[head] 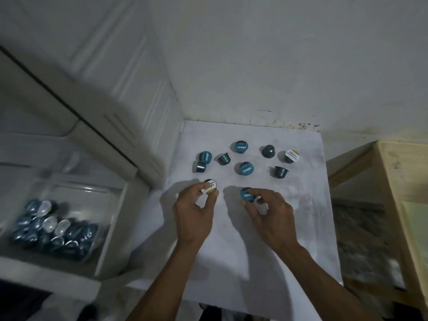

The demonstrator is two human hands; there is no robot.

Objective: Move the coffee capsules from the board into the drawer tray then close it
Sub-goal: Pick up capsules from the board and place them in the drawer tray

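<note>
- We observe both forearms entering from the bottom edge and converging over the white board (266,239), palms turned down.
- We note the left hand (193,213) bent at the wrist, its thumb and forefinger curled and pinching a white-lidded capsule (209,186) at the board's near-left area; the remaining fingers are folded loosely beneath.
- We note the right hand (269,213) arched over the board, its fingertips pinching a teal-lidded capsule (247,195); the other fingers are curled behind it. Whether either capsule is lifted clear of the board we cannot tell.
- To the left, below board level, we record an open drawer (111,228) holding a clear tray (92,253) filled with a heap of blue and silver capsules (53,230); this area is blurred.
- Beyond the hands, we count eight loose capsules (246,169) scattered across the middle of the board, some lid-up, some on their sides, one with a white lid (291,155) at the far right.
- Farthest, we record the white wall (278,66) meeting the board's rear edge, a white cabinet (104,77) at left, and a wooden frame (393,181) at right.
</note>
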